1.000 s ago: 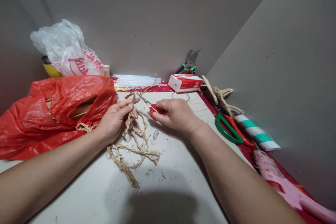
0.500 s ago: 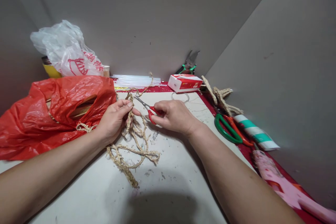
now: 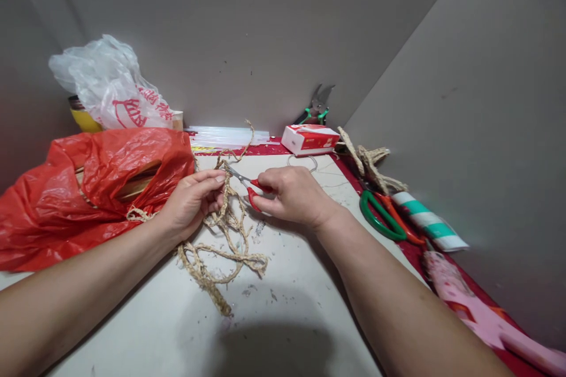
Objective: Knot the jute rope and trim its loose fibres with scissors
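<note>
Pinched between the thumb and fingers of my left hand (image 3: 194, 195) is a braided straw rope (image 3: 226, 197). Below the hand, more of the rope lies in loose loops on the white tabletop, with a thick bound end nearest me. My right hand (image 3: 289, 191) grips a small pair of scissors (image 3: 251, 186) by the red handles. The slightly parted blades point left and touch or overlap the rope just beyond my left fingertips. Whether they have cut into it I cannot tell. A thin strand of rope runs from there toward the back of the table.
At left lies a red plastic bag (image 3: 101, 188), with a clear bag (image 3: 112, 82) behind it. Along the back are translucent sticks (image 3: 230, 136), a red-white box (image 3: 310, 139) and pruning shears (image 3: 318, 106). Green-handled scissors (image 3: 381, 218) and a striped roll (image 3: 430, 221) lie at right.
The scissors have come left and slightly down onto the rope by my left fingertips. My left fingers have shifted their hold, and the rope's upper part has moved a little right.
</note>
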Tool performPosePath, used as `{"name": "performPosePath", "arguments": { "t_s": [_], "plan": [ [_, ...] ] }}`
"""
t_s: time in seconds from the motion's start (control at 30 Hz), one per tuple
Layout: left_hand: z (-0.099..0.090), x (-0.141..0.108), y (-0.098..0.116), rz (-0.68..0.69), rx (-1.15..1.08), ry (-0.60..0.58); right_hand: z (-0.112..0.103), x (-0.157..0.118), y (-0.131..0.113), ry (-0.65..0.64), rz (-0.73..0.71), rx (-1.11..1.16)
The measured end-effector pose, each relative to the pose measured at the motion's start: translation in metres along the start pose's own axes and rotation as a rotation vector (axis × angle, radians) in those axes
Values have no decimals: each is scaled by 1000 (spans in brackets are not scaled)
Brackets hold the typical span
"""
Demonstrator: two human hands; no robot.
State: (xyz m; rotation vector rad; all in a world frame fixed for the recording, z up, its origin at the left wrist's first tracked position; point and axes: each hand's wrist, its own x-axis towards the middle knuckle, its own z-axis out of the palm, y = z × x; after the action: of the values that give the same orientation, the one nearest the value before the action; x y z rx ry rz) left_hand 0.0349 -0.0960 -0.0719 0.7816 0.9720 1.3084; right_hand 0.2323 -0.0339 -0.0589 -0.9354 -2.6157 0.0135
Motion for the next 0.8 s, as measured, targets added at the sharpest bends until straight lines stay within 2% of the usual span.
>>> {"name": "performPosePath", "arguments": {
  "t_s": [0.2,0.4,0.57,0.8],
  "plan": [
    [1,-1,0,-6,8,-10,1,0,1,2,37,13],
    [3,0,2,-28,-27,37,2,-1,4,49,33,54],
    [5,-2,6,-37,-39,44,0,0,1,1,-19,-19],
    [5,-2,6,-47,-65,12,0,1,2,-16,-16,-108]
  ]
}}
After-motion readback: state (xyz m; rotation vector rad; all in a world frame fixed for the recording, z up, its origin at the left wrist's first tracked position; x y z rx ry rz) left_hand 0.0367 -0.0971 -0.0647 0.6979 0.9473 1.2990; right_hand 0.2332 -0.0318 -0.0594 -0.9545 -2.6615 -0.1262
